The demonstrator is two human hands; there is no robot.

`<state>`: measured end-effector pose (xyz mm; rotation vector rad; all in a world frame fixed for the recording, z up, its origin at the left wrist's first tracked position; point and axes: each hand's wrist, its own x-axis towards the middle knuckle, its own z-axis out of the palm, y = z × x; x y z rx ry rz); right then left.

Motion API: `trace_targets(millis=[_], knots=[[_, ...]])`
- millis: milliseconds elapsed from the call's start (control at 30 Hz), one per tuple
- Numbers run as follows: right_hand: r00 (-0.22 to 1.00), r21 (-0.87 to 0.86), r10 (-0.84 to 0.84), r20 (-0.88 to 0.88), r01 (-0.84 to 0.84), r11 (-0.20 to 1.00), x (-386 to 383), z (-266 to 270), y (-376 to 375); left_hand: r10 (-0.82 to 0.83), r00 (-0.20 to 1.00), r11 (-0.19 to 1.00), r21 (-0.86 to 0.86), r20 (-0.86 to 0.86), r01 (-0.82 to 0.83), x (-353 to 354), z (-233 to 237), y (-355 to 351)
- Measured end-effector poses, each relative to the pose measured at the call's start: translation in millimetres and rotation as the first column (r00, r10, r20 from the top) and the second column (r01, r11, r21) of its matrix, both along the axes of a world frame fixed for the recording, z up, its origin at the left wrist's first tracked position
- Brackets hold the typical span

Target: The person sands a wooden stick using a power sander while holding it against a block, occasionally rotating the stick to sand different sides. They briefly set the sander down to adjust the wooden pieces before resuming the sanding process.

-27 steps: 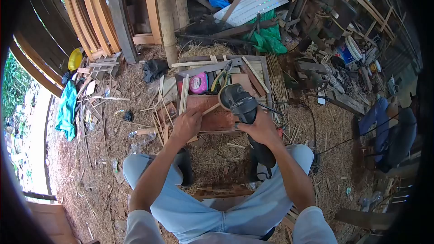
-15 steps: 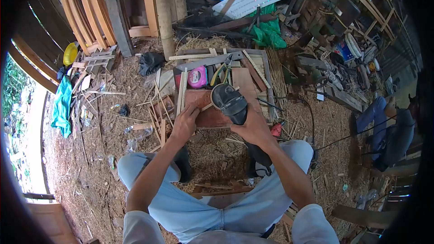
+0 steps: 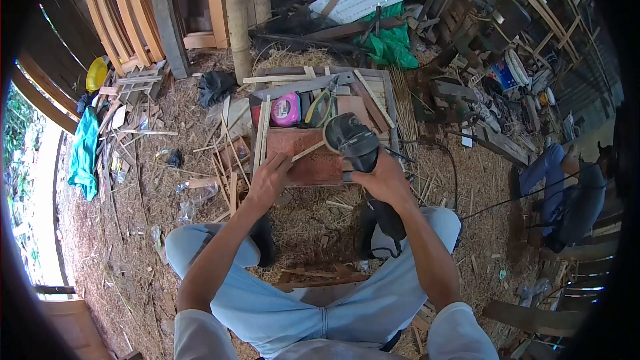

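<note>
My left hand (image 3: 270,179) pinches one end of a thin wooden strip (image 3: 309,151) over a reddish-brown board (image 3: 320,172). The strip's far end meets the edge of the disc on a dark angle grinder (image 3: 360,149); exact contact is hard to make out. My right hand (image 3: 385,177) is wrapped around the grinder's body, whose rear end points back toward my right knee. Beyond the board, a pink tape measure (image 3: 286,109) and pliers with yellow-green handles (image 3: 320,108) lie on the low worktable (image 3: 393,115).
Long wooden strips (image 3: 262,135) lie along the table's left side. A black cord (image 3: 456,180) runs over the shaving-covered floor on the right. Another person (image 3: 575,190) sits at the far right. A bamboo post (image 3: 239,20) stands behind the table, near a black plastic bag (image 3: 216,87).
My right hand has shifted the grinder to the right and slightly away from me, so more of the strip shows. My left hand still pinches the strip.
</note>
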<state>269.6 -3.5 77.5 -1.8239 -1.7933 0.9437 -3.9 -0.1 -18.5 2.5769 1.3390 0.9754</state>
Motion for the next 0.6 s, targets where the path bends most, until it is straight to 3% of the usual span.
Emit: trace_targets(millis=[200,267,400,500,567,600], knots=[[0.994,0.014,-0.102,0.030,0.102,0.995,18,-5,14,-0.018,1.000,0.998,0.052,-0.020,0.019,-2,-1,-1],[0.993,0.143,-0.115,-0.004,0.114,0.983,28,-18,22,0.002,1.000,1.000,0.017,-0.005,-0.002,-3,-4,0],[0.986,0.126,-0.164,-0.038,0.167,0.978,33,-8,30,-0.001,1.000,0.999,0.033,-0.016,0.002,-3,-1,0],[0.976,0.122,-0.213,0.047,0.207,0.971,44,-12,36,-0.014,1.000,1.000,0.024,0.003,0.014,-4,1,0],[0.975,0.124,-0.223,0.014,0.220,0.968,43,-1,31,0.010,0.994,0.982,-0.187,0.112,0.011,-9,2,0],[0.976,0.122,-0.219,0.011,0.216,0.969,43,0,30,0.015,0.994,0.982,-0.189,0.109,0.006,-9,3,1]])
